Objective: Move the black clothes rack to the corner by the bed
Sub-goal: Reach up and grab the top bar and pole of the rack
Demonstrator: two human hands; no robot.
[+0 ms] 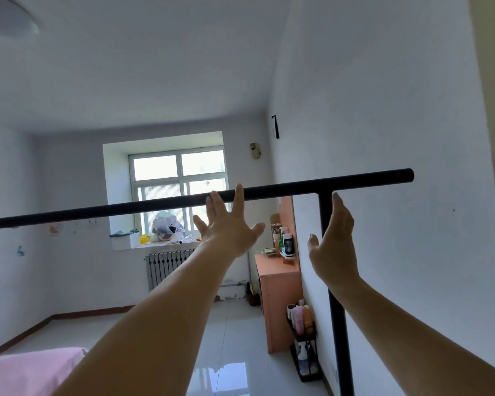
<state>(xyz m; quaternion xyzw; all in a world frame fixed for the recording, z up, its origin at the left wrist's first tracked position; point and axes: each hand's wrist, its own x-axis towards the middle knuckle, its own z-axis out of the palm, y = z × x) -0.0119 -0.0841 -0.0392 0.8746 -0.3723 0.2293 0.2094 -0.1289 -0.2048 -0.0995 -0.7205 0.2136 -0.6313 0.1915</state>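
Observation:
The black clothes rack (103,208) stands right in front of me. Its top bar runs across the view from the left edge to a free end at the upper right, and one upright post drops from the bar down the right side. My left hand (229,227) is raised just under the bar with fingers spread, fingertips at the bar's height. My right hand (333,241) is open beside the upright post, palm facing it, fingers near the joint with the bar. Neither hand is closed around the rack. A pink bed (26,370) shows at the lower left.
A white wall runs close along the right, behind the post. An orange cabinet (280,298) and a low black shelf with bottles (303,344) stand against it. A window with a cluttered sill (166,241) and a radiator (166,267) lie ahead, beyond a glossy tiled floor.

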